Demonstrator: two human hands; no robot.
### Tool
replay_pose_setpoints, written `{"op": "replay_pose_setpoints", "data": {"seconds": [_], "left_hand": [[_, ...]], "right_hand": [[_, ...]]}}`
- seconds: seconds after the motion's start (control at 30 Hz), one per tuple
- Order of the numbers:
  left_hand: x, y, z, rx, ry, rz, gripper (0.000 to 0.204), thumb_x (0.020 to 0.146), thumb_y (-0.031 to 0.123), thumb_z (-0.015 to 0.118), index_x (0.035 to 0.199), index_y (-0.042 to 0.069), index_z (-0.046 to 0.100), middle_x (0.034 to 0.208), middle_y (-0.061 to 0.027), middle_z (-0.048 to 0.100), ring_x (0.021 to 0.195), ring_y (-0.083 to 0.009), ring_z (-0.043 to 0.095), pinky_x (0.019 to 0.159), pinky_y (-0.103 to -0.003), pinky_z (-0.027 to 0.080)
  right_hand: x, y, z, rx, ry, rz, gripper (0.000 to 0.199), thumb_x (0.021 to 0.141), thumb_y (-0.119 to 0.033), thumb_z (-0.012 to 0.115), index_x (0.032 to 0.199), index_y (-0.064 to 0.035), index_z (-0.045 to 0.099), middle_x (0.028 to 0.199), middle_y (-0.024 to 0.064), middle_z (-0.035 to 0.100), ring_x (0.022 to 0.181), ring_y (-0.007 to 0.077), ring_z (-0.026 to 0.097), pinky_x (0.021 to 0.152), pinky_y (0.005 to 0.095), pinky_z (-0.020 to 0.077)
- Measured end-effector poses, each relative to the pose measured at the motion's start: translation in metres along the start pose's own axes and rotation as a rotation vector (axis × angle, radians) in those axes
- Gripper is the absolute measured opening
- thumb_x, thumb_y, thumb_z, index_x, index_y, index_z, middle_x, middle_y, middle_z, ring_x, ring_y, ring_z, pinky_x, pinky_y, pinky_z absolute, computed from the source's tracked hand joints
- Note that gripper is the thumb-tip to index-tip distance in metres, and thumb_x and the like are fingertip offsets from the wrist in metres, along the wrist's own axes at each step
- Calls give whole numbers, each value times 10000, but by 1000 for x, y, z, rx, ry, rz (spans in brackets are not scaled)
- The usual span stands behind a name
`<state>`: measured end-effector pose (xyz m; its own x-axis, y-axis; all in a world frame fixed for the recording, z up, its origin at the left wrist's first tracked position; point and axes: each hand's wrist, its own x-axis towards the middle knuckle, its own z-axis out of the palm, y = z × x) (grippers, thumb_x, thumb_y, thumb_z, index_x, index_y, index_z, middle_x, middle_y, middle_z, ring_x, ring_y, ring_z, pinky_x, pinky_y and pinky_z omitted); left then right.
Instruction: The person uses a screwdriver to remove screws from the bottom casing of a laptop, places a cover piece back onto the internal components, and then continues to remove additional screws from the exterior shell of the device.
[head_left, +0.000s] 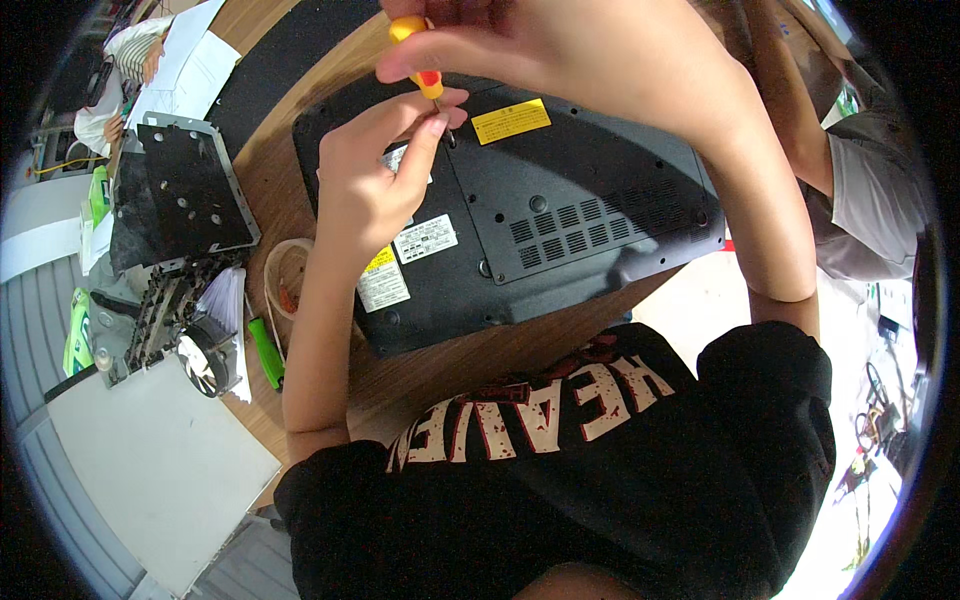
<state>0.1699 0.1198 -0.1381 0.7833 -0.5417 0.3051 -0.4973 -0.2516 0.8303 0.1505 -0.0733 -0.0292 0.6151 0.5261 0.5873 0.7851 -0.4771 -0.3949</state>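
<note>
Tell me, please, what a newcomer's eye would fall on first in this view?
First, the black laptop lying bottom-up in the middle of the round wooden table. Above it, the right hand grips a yellow-and-orange screwdriver whose tip the left hand steadies against the laptop's base. At the left lie a dismantled metal chassis and a small fan.

right hand [590,50] grips a yellow screwdriver [420,55] upright over an upturned black laptop [560,210] – left hand [375,175] steadies its tip – on a wooden table [270,180].
</note>
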Motion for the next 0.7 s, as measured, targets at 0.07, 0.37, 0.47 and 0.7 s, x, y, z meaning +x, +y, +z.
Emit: {"op": "replay_pose_setpoints", "data": {"seconds": [0.07,0.37,0.47,0.7], "left_hand": [[2,-7,3,-28,19,41,163,863,24,602,1014,-17,649,893,-117,705,811,-158,693,728,-259,527],[2,0,0,-67,59,-67,135,832,17,650,953,-40,666,897,-108,710,827,-131,685,755,-248,528],[3,3,2,-92,69,-75,129,840,19,642,952,-39,669,895,-106,711,841,-133,685,764,-249,528],[3,1,1,-126,-9,-44,175,876,6,592,1041,-35,635,942,-108,697,881,-148,682,771,-263,541]], "right_hand": [[0,5,3,-18,15,-15,175,759,-84,688,741,42,567,637,184,572,660,379,589,616,406,470],[-4,6,13,-308,-4,108,333,757,-281,729,699,-7,550,655,152,582,657,358,596,584,408,466],[-5,8,17,-319,69,113,266,785,-236,710,754,0,592,683,135,594,649,341,604,580,404,475],[-3,24,7,97,-16,-11,128,805,-30,636,919,27,634,735,131,643,646,268,642,579,320,493]]}}
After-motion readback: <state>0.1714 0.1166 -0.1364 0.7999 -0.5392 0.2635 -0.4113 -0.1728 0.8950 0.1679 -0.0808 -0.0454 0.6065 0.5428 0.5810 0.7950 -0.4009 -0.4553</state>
